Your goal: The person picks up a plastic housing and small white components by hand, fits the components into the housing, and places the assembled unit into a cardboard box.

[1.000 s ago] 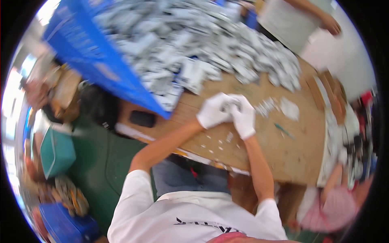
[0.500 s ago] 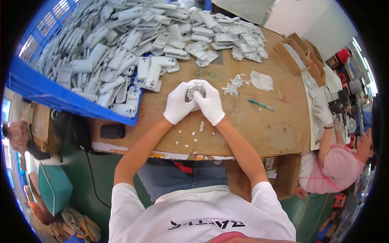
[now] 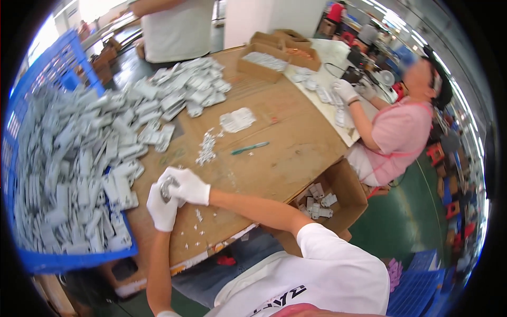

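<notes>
In white gloves, both of my hands meet over the near left part of the table. My left hand [image 3: 161,210] is closed around a silver-grey part with a curved outline [image 3: 168,188]. My right hand [image 3: 192,186] grips the same part from the right, fingers bent over it. Most of the part is hidden by the gloves. Just beyond my hands lies a small heap of tiny white pieces [image 3: 206,148]; a few more are scattered on the near side. Left of my hands, light grey plastic housings [image 3: 68,174] are piled up.
The pile fills a blue crate [image 3: 79,260] and spreads over the cardboard-covered table [image 3: 296,142]. A white crumpled sheet [image 3: 237,120] and a teal pen [image 3: 249,148] lie mid-table. Cardboard boxes [image 3: 259,71] stand far off; another box [image 3: 348,198] sits below the edge. A gloved co-worker [image 3: 398,127] works at right.
The view has swung to the right, so the table and pile appear further left and the co-worker shows more fully. Both hands still hold the grey part.
</notes>
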Action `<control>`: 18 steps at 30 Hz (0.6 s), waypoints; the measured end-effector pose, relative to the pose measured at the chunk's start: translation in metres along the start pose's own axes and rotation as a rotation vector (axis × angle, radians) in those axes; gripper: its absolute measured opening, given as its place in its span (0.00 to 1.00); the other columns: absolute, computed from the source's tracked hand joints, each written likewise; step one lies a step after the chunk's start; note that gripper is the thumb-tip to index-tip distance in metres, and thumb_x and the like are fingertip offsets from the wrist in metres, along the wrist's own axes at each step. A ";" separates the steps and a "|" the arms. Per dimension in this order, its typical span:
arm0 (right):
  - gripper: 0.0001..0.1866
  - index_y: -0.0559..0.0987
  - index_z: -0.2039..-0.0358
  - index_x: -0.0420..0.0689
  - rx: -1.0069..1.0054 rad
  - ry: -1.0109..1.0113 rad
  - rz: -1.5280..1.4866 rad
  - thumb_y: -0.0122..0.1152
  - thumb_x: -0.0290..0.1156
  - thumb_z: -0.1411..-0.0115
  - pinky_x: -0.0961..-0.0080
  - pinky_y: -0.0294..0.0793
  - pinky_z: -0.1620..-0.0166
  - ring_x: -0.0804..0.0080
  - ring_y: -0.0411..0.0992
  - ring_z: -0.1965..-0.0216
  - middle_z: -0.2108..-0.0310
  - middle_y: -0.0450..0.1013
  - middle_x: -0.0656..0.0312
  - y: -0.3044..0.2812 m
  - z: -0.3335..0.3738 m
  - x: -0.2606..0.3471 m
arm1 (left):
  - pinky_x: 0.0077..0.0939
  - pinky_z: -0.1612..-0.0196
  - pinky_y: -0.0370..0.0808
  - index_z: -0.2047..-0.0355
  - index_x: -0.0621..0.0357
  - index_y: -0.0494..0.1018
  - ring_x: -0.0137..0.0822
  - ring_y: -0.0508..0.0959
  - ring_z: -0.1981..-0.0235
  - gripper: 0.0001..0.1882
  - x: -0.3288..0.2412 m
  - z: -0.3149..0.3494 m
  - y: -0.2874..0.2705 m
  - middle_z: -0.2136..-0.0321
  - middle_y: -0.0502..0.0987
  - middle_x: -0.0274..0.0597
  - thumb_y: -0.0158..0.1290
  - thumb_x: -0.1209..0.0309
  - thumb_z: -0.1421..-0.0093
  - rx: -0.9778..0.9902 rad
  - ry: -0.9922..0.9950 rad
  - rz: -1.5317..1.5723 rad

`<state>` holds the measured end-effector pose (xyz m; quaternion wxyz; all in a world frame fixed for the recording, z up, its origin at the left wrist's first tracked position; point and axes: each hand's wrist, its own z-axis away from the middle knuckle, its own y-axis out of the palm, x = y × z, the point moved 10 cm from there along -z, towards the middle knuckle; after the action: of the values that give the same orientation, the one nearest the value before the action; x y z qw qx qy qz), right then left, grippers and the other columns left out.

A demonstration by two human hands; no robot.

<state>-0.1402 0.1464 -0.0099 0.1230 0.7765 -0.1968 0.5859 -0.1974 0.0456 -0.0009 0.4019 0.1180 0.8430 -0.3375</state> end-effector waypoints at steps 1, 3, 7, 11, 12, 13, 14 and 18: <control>0.09 0.76 0.61 0.42 -0.019 0.064 0.016 0.56 0.25 0.43 0.73 0.80 0.75 0.74 0.78 0.72 0.72 0.77 0.59 -0.010 0.006 -0.001 | 0.28 0.63 0.74 0.59 0.58 0.76 0.36 0.77 0.68 0.17 -0.003 0.000 0.011 0.70 0.75 0.41 0.62 0.78 0.51 0.013 0.016 0.023; 0.11 0.77 0.61 0.42 -0.057 0.054 0.120 0.61 0.28 0.46 0.69 0.78 0.63 0.64 0.80 0.68 0.71 0.78 0.53 -0.010 0.006 0.006 | 0.27 0.63 0.74 0.59 0.57 0.77 0.35 0.77 0.68 0.17 -0.005 0.003 0.010 0.70 0.75 0.40 0.62 0.79 0.51 0.019 0.042 0.032; 0.12 0.77 0.62 0.41 -0.056 0.114 0.088 0.59 0.26 0.48 0.68 0.78 0.63 0.62 0.79 0.69 0.72 0.78 0.53 -0.009 0.007 -0.004 | 0.26 0.61 0.75 0.59 0.59 0.76 0.35 0.78 0.66 0.16 -0.010 0.002 0.010 0.68 0.77 0.40 0.61 0.80 0.50 0.009 0.007 0.058; 0.10 0.77 0.62 0.41 -0.102 0.122 0.034 0.57 0.24 0.47 0.69 0.78 0.66 0.65 0.79 0.69 0.73 0.78 0.53 -0.009 0.009 -0.003 | 0.26 0.60 0.75 0.59 0.60 0.76 0.34 0.78 0.65 0.16 -0.009 0.001 0.011 0.67 0.77 0.40 0.60 0.81 0.49 0.013 -0.012 0.024; 0.14 0.75 0.56 0.42 -0.053 0.169 0.049 0.55 0.23 0.45 0.68 0.79 0.60 0.62 0.79 0.66 0.69 0.78 0.53 -0.007 0.009 -0.006 | 0.26 0.59 0.75 0.59 0.60 0.76 0.34 0.78 0.65 0.16 -0.005 0.000 0.011 0.66 0.77 0.40 0.60 0.81 0.49 0.020 -0.022 0.016; 0.14 0.75 0.56 0.42 -0.058 0.175 0.050 0.55 0.23 0.45 0.68 0.79 0.60 0.62 0.79 0.66 0.69 0.78 0.53 -0.005 0.007 -0.013 | 0.27 0.57 0.75 0.57 0.61 0.75 0.34 0.79 0.63 0.16 0.008 0.001 0.014 0.65 0.78 0.41 0.59 0.80 0.47 0.040 -0.068 0.043; 0.18 0.73 0.52 0.43 -0.142 0.030 0.054 0.55 0.24 0.45 0.68 0.79 0.57 0.61 0.79 0.64 0.65 0.78 0.52 -0.006 0.003 0.000 | 0.27 0.57 0.75 0.57 0.61 0.75 0.34 0.79 0.63 0.16 0.011 0.000 0.016 0.65 0.78 0.41 0.59 0.80 0.47 0.047 -0.073 0.047; 0.29 0.68 0.42 0.44 -0.228 -0.299 0.319 0.56 0.24 0.47 0.61 0.71 0.42 0.53 0.72 0.48 0.48 0.72 0.52 -0.013 0.009 0.039 | 0.27 0.49 0.73 0.49 0.64 0.71 0.32 0.77 0.53 0.19 0.044 -0.004 0.006 0.55 0.78 0.42 0.55 0.78 0.42 -0.049 -0.314 0.210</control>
<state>-0.1173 0.1479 0.0258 0.0852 0.7946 -0.3978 0.4506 -0.2254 0.0498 -0.0356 0.5644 0.1413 0.7608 -0.2875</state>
